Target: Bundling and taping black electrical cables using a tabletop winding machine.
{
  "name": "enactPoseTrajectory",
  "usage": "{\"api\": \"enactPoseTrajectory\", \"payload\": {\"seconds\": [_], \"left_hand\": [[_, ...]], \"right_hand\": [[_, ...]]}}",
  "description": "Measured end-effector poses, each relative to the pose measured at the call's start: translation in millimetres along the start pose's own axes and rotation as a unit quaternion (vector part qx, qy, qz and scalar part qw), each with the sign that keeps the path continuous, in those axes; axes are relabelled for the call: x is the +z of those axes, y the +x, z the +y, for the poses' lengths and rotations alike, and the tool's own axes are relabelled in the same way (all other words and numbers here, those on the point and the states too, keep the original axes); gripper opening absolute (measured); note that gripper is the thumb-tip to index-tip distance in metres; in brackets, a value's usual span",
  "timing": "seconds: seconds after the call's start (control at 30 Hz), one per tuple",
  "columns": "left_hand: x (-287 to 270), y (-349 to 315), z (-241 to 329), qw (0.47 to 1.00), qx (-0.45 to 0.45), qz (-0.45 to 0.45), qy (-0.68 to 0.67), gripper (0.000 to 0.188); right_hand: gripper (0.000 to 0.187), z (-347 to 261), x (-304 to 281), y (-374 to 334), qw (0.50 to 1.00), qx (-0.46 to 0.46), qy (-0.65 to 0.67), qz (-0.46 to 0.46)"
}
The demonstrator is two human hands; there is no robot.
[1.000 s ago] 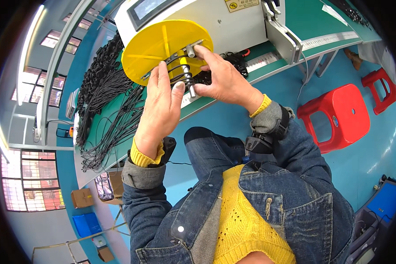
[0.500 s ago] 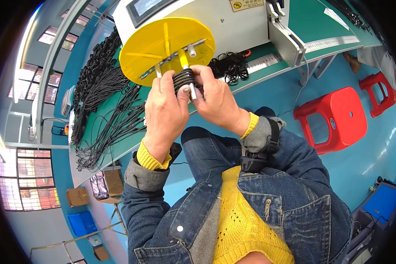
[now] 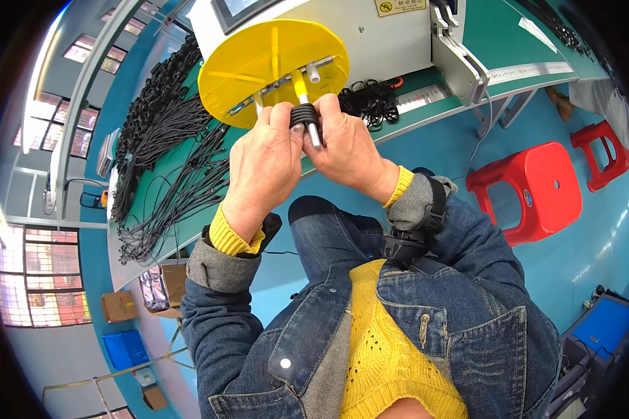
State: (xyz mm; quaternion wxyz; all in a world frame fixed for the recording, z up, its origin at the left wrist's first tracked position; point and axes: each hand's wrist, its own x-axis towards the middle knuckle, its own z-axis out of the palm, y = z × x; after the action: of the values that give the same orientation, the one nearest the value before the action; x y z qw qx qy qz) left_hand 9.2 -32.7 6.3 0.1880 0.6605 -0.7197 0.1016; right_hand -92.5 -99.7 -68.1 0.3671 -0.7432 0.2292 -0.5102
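Observation:
A coil of black cable [image 3: 304, 116] is wound around a metal rod [image 3: 314, 135] that sticks out toward me from the yellow disc [image 3: 234, 59] of a white machine. From the left, my left hand [image 3: 267, 157] grips the coil with its fingers bent around it. My right hand [image 3: 349, 146] is closed on the coil's other side. The rod's bare tip shows between my hands, and its yellow base meets the disc. Two lighter pegs also stand out from the disc, one of them a grey peg [image 3: 312, 72]. My fingertips are partly hidden behind the coil.
Long bundles of black cables [image 3: 168, 129] lie on the green table [image 3: 426, 115] to the left. Black coiled cables [image 3: 370, 103] sit right of the disc, near a steel ruler [image 3: 423, 98]. A red stool [image 3: 531, 192] stands on the blue floor at right.
The coil sits closer to the rod's free end and looks more tightly bunched, with my hands still on it. The whole view has shifted slightly.

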Motion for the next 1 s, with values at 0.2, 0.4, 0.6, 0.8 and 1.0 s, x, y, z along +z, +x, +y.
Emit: {"api": "enactPoseTrajectory", "payload": {"seconds": [0.2, 0.4, 0.6, 0.8, 1.0], "left_hand": [[-7.1, -25.1, 21.6, 1.000, 0.002, 0.002, 0.009, 0.018], [14.7, -67.8, 36.7, 0.997, -0.044, 0.019, -0.054, 0.018], [40.2, -95.0, 9.5, 0.915, -0.194, -0.166, -0.312, 0.025], [51.2, -91.4, 20.5, 0.577, -0.330, -0.242, -0.706, 0.027], [87.1, -99.5, -7.6, 0.485, -0.373, -0.429, -0.664, 0.030]], "right_hand": [[0.022, -8.7, -3.5, -27.1, 0.998, -0.050, -0.014, 0.021], [0.019, -7.2, -11.2, -59.6, 0.995, -0.069, -0.051, -0.042], [0.014, 33.4, -8.6, -85.1, 0.980, -0.029, -0.066, -0.187], [0.012, 37.8, -2.1, -97.7, 0.984, -0.003, 0.022, -0.179], [0.014, 30.4, -21.1, -91.7, 0.902, -0.051, -0.215, -0.370]]}}
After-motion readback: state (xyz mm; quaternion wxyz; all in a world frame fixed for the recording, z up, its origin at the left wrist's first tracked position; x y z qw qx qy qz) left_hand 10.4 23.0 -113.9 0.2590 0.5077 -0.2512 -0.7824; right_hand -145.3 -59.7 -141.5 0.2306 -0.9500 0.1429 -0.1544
